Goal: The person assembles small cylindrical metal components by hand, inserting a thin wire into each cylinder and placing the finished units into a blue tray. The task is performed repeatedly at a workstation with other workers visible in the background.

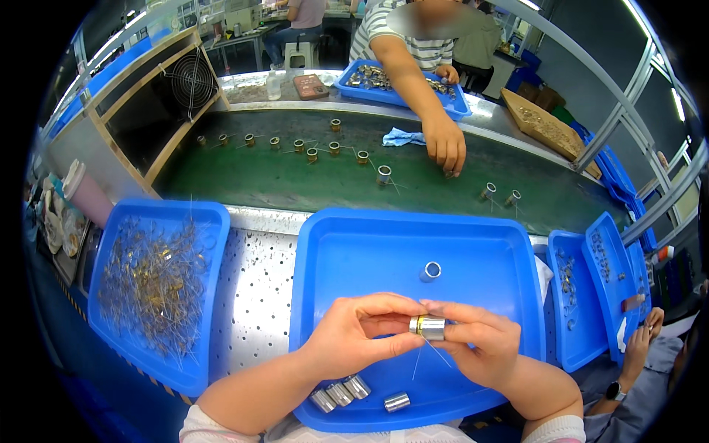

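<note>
Above the blue tray (314, 266) in front of me, both hands meet on one silvery metal cylinder (431, 328) held on its side. A yellow band shows at its left end, and two thin wire leads (418, 360) hang below. My left hand (353, 334) pinches the left end between thumb and fingers. My right hand (484, 336) is closed round the right end. Just beyond my hands a metal sleeve (430, 272) stands upright in the tray. Nearer me lie three metal cylinders (340, 393) side by side and another cylinder (396, 402) apart from them.
A blue tray of wired coils (155, 288) is at left. Several wired cylinders (384, 175) stand on the green belt (288, 184), where a co-worker's hand (445, 146) reaches down. Smaller trays (587, 328) and another person's hands (639, 343) are at right.
</note>
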Available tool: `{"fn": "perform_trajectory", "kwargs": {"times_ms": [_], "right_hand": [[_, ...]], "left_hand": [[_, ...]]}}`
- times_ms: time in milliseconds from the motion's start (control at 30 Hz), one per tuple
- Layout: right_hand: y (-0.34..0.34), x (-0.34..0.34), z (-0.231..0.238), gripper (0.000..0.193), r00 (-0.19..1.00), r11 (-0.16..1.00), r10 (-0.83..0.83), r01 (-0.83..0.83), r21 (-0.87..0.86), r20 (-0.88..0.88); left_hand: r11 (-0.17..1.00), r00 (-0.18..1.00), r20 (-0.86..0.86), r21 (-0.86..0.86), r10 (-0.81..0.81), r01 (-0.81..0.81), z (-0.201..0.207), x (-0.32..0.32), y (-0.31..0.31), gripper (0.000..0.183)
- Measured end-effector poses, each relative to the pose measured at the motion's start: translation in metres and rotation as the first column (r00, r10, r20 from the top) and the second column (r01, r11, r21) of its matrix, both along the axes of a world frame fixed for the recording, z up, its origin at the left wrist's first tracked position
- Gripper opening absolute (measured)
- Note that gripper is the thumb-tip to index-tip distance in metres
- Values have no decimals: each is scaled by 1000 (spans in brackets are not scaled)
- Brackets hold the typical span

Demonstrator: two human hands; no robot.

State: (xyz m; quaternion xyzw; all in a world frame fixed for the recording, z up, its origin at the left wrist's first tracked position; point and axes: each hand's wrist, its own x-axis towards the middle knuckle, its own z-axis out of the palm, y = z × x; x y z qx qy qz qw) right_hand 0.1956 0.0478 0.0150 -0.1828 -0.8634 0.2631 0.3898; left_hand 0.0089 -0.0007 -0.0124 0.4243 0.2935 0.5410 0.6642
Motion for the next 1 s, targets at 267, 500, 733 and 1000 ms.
{"fn": "perform_trajectory", "kwargs": {"times_ms": [267,500,733,1000], "right_hand": [[0,-2,-2,16,1000,1000,-5,5,-24,-22],[-3,-3,-9,17,999,1000,-21,20,-12,-30],[-2,-3,-12,14,997,998,-45,43,-35,-57],[0,-5,-9,16,998,998,-53,53,-19,-44]], "left_hand": [[990,1000,9,-142,1,0,7,-2,1,36],[993,999,20,-111,41,-38,4,-1,-1,32],[989,997,65,-144,41,-31,-1,0,-1,32],[987,995,89,-156,44,-29,1,-1,2,36]]}}
